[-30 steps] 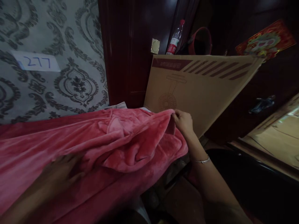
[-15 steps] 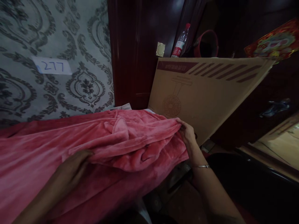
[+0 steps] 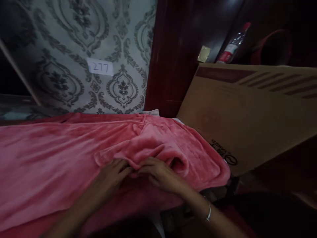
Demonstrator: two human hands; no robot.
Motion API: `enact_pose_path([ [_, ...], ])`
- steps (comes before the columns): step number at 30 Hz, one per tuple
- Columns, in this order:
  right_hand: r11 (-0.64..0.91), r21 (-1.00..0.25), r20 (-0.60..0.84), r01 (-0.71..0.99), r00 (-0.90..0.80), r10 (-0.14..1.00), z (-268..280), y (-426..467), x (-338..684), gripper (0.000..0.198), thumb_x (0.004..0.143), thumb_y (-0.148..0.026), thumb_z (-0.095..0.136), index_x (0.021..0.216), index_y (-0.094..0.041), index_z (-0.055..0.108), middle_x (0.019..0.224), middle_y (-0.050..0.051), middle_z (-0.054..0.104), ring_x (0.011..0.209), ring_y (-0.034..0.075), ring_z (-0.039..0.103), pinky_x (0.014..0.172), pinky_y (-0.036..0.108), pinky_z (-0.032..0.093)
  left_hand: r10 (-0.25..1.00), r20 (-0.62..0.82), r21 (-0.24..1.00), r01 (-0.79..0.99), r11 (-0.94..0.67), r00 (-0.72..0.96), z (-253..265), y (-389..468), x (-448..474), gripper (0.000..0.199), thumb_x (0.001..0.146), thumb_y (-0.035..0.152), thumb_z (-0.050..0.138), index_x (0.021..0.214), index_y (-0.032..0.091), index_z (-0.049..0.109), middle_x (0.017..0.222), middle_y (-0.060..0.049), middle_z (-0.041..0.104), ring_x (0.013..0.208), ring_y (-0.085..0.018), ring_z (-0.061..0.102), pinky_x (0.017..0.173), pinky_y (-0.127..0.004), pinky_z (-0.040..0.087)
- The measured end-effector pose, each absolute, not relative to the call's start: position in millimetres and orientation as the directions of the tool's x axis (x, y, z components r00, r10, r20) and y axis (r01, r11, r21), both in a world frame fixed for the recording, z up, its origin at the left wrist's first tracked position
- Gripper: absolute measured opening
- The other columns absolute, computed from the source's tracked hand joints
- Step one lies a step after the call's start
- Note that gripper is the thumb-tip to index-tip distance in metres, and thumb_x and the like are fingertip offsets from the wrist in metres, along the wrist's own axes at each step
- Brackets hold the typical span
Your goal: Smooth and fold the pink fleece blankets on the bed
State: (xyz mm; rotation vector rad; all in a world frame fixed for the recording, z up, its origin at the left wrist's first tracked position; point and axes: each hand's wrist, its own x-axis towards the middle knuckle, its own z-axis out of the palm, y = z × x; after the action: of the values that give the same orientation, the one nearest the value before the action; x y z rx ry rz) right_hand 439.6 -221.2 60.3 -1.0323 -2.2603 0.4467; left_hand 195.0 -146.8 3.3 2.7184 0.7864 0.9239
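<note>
A pink plush cloth [image 3: 158, 142] lies bunched on a wide spread of the same pink plush [image 3: 61, 152]. One folded end of it curls into a dark, sleeve-like opening beside my right hand. My left hand [image 3: 114, 173] pinches the cloth's near edge, its fingers curled around the fabric. Close by on the right, my right hand [image 3: 159, 175] grips the same edge between thumb and fingers. The two hands almost meet, with a short gathered bit of cloth between them. Folds partly hide the fingertips. A silver bangle [image 3: 208, 210] circles my right wrist.
A large cardboard box [image 3: 247, 112] stands at the right, against a dark red wooden panel [image 3: 170, 59]. A red-capped plastic bottle [image 3: 231, 48] is behind its top edge. Patterned wallpaper [image 3: 123, 86] at the back carries a paper label [image 3: 101, 67] reading 277.
My right hand has left the cloth's far right end and come in beside my left hand. The stretched cloth has slackened into a bunch. The view has swung left.
</note>
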Motion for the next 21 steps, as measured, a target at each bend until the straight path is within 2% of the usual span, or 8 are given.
enact_pose_path([
  [3, 0.569, -0.611, 0.366, 0.551, -0.441, 0.820, 42.7, -224.6, 434.5, 0.042, 0.078, -0.003, 0.050, 0.107, -0.025, 0.070, 0.113, 0.004, 0.072, 0.106, 0.022, 0.066, 0.094, 0.037, 0.054, 0.523, 0.469, 0.262, 0.453, -0.852, 0.712, 1.8, -161.2, 192.0, 0.038, 0.094, 0.015, 0.047, 0.121, 0.030, 0.070, 0.114, -0.003, 0.071, 0.105, -0.020, 0.062, 0.097, -0.036, 0.051],
  [7, 0.438, -0.717, 0.378, 0.542, -0.225, 0.898, 43.1, -216.8, 424.9, 0.031, 0.087, -0.014, 0.058, 0.116, -0.022, 0.063, 0.105, 0.005, 0.072, 0.092, 0.021, 0.069, 0.080, 0.034, 0.055, 0.556, 0.470, 0.236, 0.509, -0.828, 0.686, -2.6, -172.7, 192.6, 0.039, 0.093, 0.009, 0.049, 0.121, 0.027, 0.070, 0.121, -0.005, 0.069, 0.111, -0.022, 0.060, 0.101, -0.041, 0.048],
  [10, 0.371, -0.599, 0.320, 0.710, -0.213, 0.923, 48.7, -210.3, 405.1, 0.036, 0.090, -0.022, 0.062, 0.126, -0.021, 0.061, 0.109, 0.009, 0.070, 0.095, 0.023, 0.067, 0.082, 0.037, 0.054, 0.534, 0.531, 0.141, 0.552, -0.822, 0.658, -10.5, -179.5, 194.5, 0.037, 0.091, 0.005, 0.051, 0.117, 0.023, 0.071, 0.117, -0.008, 0.070, 0.109, -0.024, 0.060, 0.097, -0.043, 0.049],
  [13, 0.390, -0.401, 0.262, 0.829, -0.304, 0.916, 44.0, -204.7, 387.4, 0.036, 0.087, -0.022, 0.066, 0.124, -0.021, 0.064, 0.112, 0.010, 0.068, 0.101, 0.026, 0.065, 0.087, 0.038, 0.052, 0.457, 0.622, -0.011, 0.591, -0.807, 0.636, -14.5, -189.1, 193.7, 0.032, 0.090, 0.004, 0.054, 0.112, 0.019, 0.072, 0.110, -0.010, 0.071, 0.103, -0.026, 0.060, 0.089, -0.042, 0.051],
  [14, 0.397, -0.356, 0.246, 0.846, -0.325, 0.913, 39.9, -202.4, 384.5, 0.035, 0.087, -0.019, 0.064, 0.121, -0.021, 0.065, 0.111, 0.010, 0.068, 0.100, 0.025, 0.065, 0.087, 0.037, 0.052, 0.452, 0.637, -0.024, 0.603, -0.798, 0.624, -14.1, -192.1, 192.1, 0.030, 0.090, 0.005, 0.053, 0.109, 0.018, 0.072, 0.109, -0.010, 0.071, 0.101, -0.026, 0.061, 0.087, -0.042, 0.052],
  [15, 0.400, -0.332, 0.238, 0.855, -0.335, 0.912, 35.4, -199.6, 383.4, 0.033, 0.087, -0.016, 0.062, 0.118, -0.021, 0.067, 0.109, 0.009, 0.068, 0.098, 0.024, 0.065, 0.085, 0.036, 0.052, 0.465, 0.648, -0.005, 0.613, -0.790, 0.604, -12.9, -194.4, 189.7, 0.029, 0.090, 0.006, 0.052, 0.107, 0.018, 0.072, 0.109, -0.011, 0.071, 0.100, -0.026, 0.061, 0.086, -0.041, 0.052],
  [17, 0.398, -0.341, 0.271, 0.852, -0.316, 0.909, 28.2, -192.3, 386.3, 0.030, 0.086, -0.009, 0.055, 0.110, -0.019, 0.069, 0.104, 0.009, 0.069, 0.093, 0.023, 0.065, 0.083, 0.035, 0.052, 0.549, 0.657, 0.137, 0.634, -0.761, 0.518, -8.3, -195.1, 181.7, 0.029, 0.090, 0.008, 0.049, 0.105, 0.018, 0.072, 0.108, -0.011, 0.070, 0.099, -0.025, 0.062, 0.085, -0.039, 0.054],
  [21, 0.435, -0.493, 0.525, 0.753, -0.142, 0.839, 35.3, -174.7, 393.9, 0.027, 0.086, -0.010, 0.049, 0.101, -0.018, 0.069, 0.096, 0.009, 0.071, 0.088, 0.023, 0.065, 0.082, 0.036, 0.053, 0.815, 0.548, 0.616, 0.567, -0.547, 0.191, 5.4, -180.7, 157.4, 0.028, 0.091, 0.021, 0.050, 0.114, 0.019, 0.067, 0.106, -0.009, 0.069, 0.097, -0.023, 0.065, 0.089, -0.039, 0.056],
])
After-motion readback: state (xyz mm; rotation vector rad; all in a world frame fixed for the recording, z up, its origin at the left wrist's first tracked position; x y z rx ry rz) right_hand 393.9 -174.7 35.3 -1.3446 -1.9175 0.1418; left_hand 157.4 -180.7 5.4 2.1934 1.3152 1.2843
